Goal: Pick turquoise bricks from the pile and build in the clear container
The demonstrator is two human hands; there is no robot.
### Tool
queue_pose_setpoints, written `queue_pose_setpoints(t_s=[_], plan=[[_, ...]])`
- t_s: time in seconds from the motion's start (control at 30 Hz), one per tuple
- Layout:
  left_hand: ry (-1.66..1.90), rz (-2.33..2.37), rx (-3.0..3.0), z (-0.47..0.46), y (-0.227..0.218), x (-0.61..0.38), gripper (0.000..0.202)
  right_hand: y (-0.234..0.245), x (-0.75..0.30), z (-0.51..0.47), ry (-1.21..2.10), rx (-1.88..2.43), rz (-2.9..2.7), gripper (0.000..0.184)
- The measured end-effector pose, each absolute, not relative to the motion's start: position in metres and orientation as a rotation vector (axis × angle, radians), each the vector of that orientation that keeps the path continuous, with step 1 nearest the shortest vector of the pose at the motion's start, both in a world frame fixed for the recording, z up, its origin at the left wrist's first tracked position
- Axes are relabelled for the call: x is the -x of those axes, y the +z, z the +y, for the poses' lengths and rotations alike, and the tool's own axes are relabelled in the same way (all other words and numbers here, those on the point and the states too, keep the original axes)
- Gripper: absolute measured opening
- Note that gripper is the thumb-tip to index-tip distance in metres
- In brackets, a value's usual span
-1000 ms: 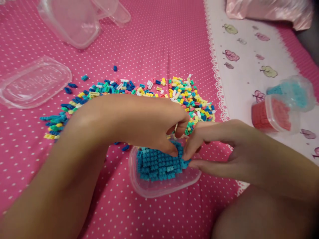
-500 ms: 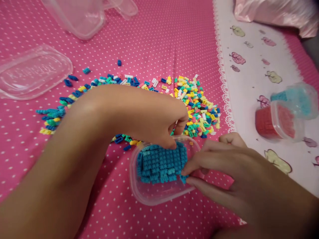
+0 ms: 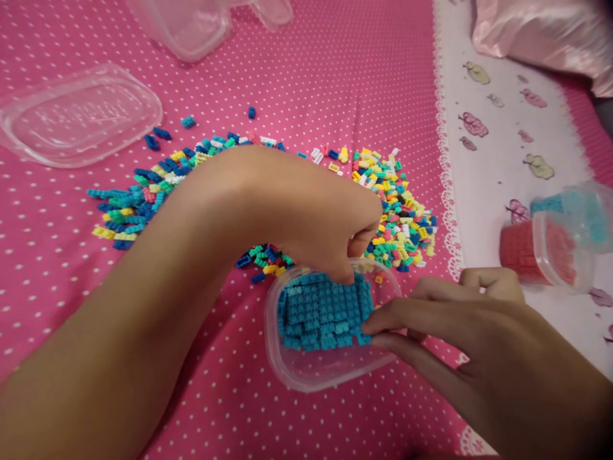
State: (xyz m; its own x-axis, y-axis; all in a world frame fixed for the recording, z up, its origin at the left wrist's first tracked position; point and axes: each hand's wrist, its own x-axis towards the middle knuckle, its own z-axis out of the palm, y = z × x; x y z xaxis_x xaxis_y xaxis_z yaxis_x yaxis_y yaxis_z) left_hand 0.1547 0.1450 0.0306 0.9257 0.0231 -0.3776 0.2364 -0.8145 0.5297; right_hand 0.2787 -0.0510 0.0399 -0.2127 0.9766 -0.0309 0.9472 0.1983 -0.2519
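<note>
A clear plastic lid (image 3: 330, 374) lies on the pink dotted cloth and holds a flat block of joined turquoise bricks (image 3: 323, 311). My left hand (image 3: 306, 214) reaches over from the left, fingers curled, its fingertips pressing the block's far edge. My right hand (image 3: 460, 332) comes in from the right, with thumb and forefinger pinched at the block's near right corner. Behind the hands a scatter of small loose bricks (image 3: 397, 217) in blue, yellow, green, white and pink spreads over the cloth.
A clear lid (image 3: 79, 115) lies at the far left and a clear tub (image 3: 191, 25) at the top. On the white printed cloth at right lie two small tubs, one with red bricks (image 3: 531, 252) and one with turquoise bricks (image 3: 579, 211). A pink pillow (image 3: 541, 32) sits top right.
My right hand has dropped lower and drawn back to the right, from the block's top right to its near right corner. The view has shifted, so everything sits further right.
</note>
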Motion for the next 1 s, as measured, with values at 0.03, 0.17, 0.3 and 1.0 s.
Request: queue_pose_setpoints(t_s=[0.03,0.17,0.3,1.0], plan=[[-0.474,0.191,-2.482,0.145,0.03,-0.155,0.017,0.04,-0.279,-0.051,0.318,1.889,-2.316,0.035],[-0.52,0.214,-2.482,0.145,0.033,-0.154,0.017,0.041,-0.279,-0.052,0.324,1.919,-2.268,0.031],[-0.537,0.196,-2.49,0.144,0.038,-0.153,0.016,0.041,-0.278,-0.053,0.384,1.932,-2.246,0.025],[-0.54,0.296,-2.508,0.141,0.039,-0.155,0.012,0.044,-0.283,-0.048,0.487,1.872,-2.307,0.02]])
